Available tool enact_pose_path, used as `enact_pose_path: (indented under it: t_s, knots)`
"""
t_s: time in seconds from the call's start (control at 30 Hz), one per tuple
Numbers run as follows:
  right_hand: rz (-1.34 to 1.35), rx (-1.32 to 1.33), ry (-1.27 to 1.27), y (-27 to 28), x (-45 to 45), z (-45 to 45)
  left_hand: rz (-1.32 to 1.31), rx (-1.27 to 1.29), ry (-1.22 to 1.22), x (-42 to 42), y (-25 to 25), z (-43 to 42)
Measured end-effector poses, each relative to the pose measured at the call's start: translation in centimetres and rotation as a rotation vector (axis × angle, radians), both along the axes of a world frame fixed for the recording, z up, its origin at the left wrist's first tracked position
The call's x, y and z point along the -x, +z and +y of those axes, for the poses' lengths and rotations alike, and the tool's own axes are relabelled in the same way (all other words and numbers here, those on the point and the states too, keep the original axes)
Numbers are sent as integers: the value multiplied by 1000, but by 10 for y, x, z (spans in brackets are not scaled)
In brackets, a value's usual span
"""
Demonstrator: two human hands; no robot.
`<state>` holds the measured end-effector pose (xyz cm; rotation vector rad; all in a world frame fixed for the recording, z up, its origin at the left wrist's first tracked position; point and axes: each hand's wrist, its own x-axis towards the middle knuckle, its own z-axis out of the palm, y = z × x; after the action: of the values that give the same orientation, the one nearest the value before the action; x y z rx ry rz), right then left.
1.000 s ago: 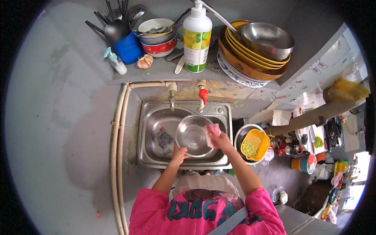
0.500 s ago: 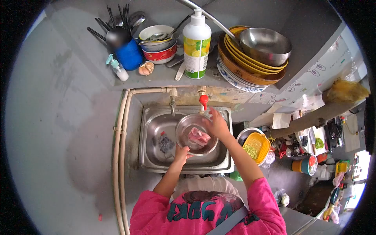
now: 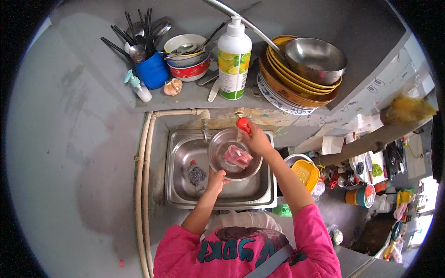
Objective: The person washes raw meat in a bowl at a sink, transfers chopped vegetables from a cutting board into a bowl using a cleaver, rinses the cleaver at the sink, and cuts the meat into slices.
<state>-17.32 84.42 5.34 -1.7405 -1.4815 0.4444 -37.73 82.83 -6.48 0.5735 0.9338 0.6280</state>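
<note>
A round metal bowl (image 3: 220,164) is held over the sink (image 3: 174,197), with a piece of raw meat (image 3: 238,156) lying in it. My left hand (image 3: 215,181) grips the bowl's near-left rim, its thumb showing at the edge. Above the bowl's far side, my right hand (image 3: 257,138) has its fingers closed round the red tap handle (image 3: 243,124). Whether water runs from that tap I cannot tell. Left of the bowl, a dark scouring pad (image 3: 196,175) rests in the sink basin.
A second tap (image 3: 205,125) stands over the sink's left side. On the ledge behind are a pump bottle (image 3: 234,58), stacked bowls (image 3: 301,76) and a blue utensil holder (image 3: 153,72). A yellow basket (image 3: 305,175) sits to the right. Pipes (image 3: 143,194) run down the left.
My right hand has moved up from beside the bowl's rim and taken hold of the red tap handle. My left hand keeps its grip on the bowl.
</note>
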Motion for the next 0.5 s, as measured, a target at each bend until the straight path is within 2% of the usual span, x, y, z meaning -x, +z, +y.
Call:
enact_pose_path:
  t_s: [0.03, 0.13, 0.43, 0.5]
  knots:
    - [-19, 52, 13, 5, -2, -1, 8, 7, 11, -1, 5, 0]
    - [-51, -5, 49, 0, -11, -2, 2, 16, 16, -3, 7, 0]
    - [-120, 193, 123, 6, -27, 3, 38, 30, 42, 0, -2, -5]
    - [-110, 121, 109, 3, -26, 3, 45, 27, 42, 2, -2, -6]
